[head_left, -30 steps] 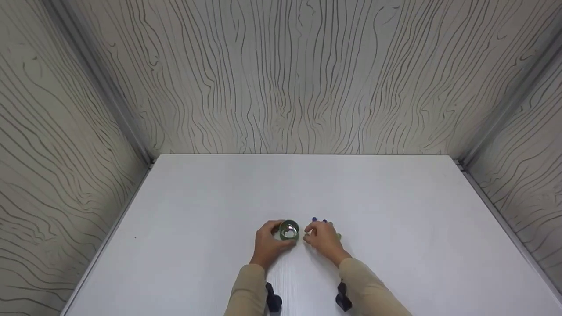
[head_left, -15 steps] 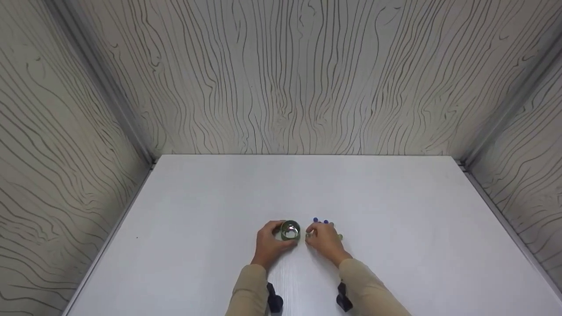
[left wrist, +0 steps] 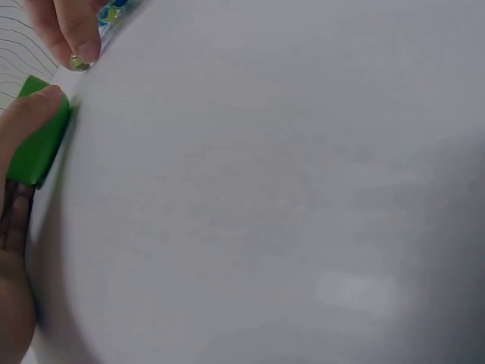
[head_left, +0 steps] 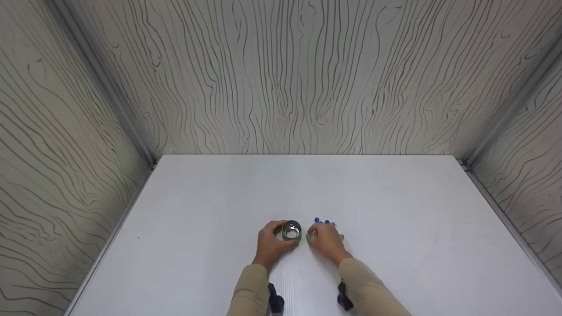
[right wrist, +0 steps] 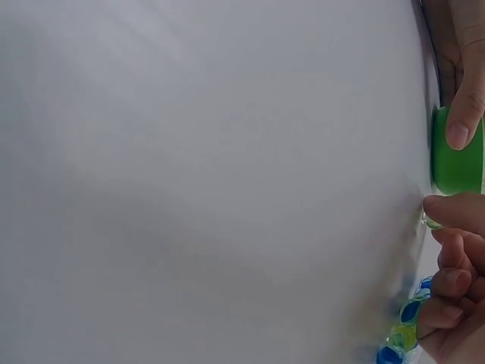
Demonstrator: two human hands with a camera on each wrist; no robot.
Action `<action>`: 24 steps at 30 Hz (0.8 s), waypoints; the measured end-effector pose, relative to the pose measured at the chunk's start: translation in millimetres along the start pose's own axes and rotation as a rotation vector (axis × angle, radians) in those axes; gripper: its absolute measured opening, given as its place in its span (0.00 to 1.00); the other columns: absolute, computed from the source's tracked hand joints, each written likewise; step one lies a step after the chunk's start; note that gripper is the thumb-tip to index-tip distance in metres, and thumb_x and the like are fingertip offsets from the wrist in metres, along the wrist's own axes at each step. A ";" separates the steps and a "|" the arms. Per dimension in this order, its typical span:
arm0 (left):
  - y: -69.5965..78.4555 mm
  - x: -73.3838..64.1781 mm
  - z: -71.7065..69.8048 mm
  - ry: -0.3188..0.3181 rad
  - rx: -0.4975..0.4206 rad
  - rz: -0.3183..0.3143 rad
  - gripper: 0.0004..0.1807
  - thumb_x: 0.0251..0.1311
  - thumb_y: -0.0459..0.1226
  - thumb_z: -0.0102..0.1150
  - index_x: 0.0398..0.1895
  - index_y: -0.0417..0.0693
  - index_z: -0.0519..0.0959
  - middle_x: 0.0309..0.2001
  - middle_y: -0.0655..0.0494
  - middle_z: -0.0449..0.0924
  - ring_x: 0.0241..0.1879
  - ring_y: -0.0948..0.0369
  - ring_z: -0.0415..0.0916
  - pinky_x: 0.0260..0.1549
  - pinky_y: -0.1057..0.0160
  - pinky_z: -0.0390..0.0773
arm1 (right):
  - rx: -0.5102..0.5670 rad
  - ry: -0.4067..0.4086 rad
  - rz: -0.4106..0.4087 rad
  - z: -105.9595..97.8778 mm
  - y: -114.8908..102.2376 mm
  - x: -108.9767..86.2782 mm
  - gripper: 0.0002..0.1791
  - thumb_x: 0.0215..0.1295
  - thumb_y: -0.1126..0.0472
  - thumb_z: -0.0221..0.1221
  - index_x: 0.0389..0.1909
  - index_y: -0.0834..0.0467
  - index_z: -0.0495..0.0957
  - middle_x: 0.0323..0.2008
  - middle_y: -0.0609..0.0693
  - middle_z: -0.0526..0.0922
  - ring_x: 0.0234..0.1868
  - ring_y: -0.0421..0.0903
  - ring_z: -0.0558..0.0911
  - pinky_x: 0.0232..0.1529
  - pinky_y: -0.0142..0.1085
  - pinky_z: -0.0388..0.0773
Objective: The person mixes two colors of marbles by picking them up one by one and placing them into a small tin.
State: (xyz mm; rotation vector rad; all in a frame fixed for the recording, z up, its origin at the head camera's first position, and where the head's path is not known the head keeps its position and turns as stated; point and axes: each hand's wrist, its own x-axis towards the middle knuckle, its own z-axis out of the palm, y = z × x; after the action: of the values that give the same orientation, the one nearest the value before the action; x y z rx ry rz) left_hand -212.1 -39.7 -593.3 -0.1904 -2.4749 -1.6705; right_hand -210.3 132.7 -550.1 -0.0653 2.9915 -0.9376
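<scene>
My left hand (head_left: pixel 270 244) grips a small round green cup (head_left: pixel 292 230) by its side, thumb toward me and fingers on the far side. The cup stands upright on the white table, and its inside looks shiny. In the right wrist view, its green wall (right wrist: pixel 457 163) shows beside the thumb. Just right of the cup, my right hand (head_left: pixel 326 242) pinches a clear yellow-green glass marble (left wrist: pixel 79 64) between thumb and finger, close to the tabletop. Blue marbles (head_left: pixel 316 219) and a greenish one (head_left: pixel 341 237) lie around the right hand, partly hidden by it.
The white table (head_left: pixel 210 197) reaches back to a wall (head_left: pixel 281 79) with a wood-grain pattern. Similar panels stand on both sides. A dark device (head_left: pixel 276 302) is strapped at the left wrist, another (head_left: pixel 344 300) at the right.
The right thumb and finger, apart a second ago, have come together on the marble. The left hand keeps its grip on the cup. The whole head view has shifted slightly.
</scene>
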 end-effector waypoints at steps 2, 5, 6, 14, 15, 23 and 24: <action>-1.0 0.0 0.5 0.002 0.010 0.005 0.31 0.38 0.42 0.77 0.50 0.46 0.79 0.47 0.53 0.84 0.53 0.55 0.80 0.59 0.59 0.79 | -0.011 -0.001 0.000 -0.3 -0.5 -0.2 0.06 0.54 0.65 0.64 0.33 0.58 0.84 0.39 0.56 0.88 0.46 0.57 0.83 0.46 0.59 0.80; -1.1 0.3 0.7 0.005 0.019 0.011 0.31 0.38 0.42 0.77 0.50 0.45 0.79 0.47 0.53 0.84 0.53 0.55 0.80 0.59 0.59 0.79 | -0.029 -0.005 0.008 -0.3 -2.0 -0.4 0.05 0.55 0.64 0.65 0.34 0.58 0.84 0.39 0.56 0.88 0.45 0.57 0.84 0.47 0.58 0.81; -1.2 0.5 0.8 0.006 0.017 0.012 0.31 0.37 0.42 0.77 0.49 0.45 0.79 0.47 0.53 0.84 0.52 0.54 0.80 0.59 0.59 0.79 | -0.036 -0.006 0.010 -0.4 -2.6 -0.6 0.05 0.55 0.64 0.65 0.34 0.58 0.84 0.40 0.56 0.88 0.46 0.57 0.84 0.48 0.59 0.81; 2.0 -0.4 0.0 0.001 0.000 -0.002 0.30 0.37 0.40 0.77 0.49 0.46 0.79 0.47 0.54 0.84 0.53 0.55 0.80 0.59 0.61 0.80 | -0.051 0.000 0.008 -0.6 -4.5 -1.2 0.06 0.54 0.65 0.65 0.34 0.58 0.85 0.41 0.57 0.88 0.47 0.59 0.83 0.49 0.65 0.79; 2.2 -0.6 -0.1 -0.001 0.001 -0.005 0.30 0.37 0.39 0.77 0.49 0.46 0.79 0.47 0.54 0.84 0.53 0.56 0.80 0.59 0.61 0.80 | -0.050 0.002 0.006 -0.4 -4.4 -1.3 0.06 0.54 0.65 0.65 0.34 0.58 0.85 0.41 0.57 0.88 0.48 0.60 0.84 0.50 0.65 0.78; 2.7 -0.9 0.0 -0.004 0.002 -0.018 0.30 0.38 0.40 0.77 0.50 0.47 0.79 0.48 0.55 0.83 0.54 0.56 0.79 0.60 0.60 0.79 | -0.050 0.012 -0.015 -1.2 -2.6 -0.9 0.05 0.55 0.64 0.64 0.33 0.59 0.85 0.39 0.57 0.88 0.44 0.58 0.84 0.46 0.57 0.82; 2.2 -0.6 0.2 -0.005 0.004 -0.018 0.30 0.38 0.40 0.77 0.50 0.47 0.79 0.48 0.55 0.83 0.54 0.56 0.79 0.60 0.60 0.79 | -0.054 0.015 -0.015 -1.7 -2.6 -1.1 0.05 0.55 0.63 0.64 0.33 0.58 0.85 0.39 0.57 0.88 0.43 0.57 0.84 0.43 0.56 0.83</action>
State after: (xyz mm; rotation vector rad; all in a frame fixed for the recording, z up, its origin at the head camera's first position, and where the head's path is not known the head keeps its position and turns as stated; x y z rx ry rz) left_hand -211.1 -38.7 -591.5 -0.1728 -2.4908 -1.6748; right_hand -209.1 131.5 -547.2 -0.0817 3.0342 -0.8627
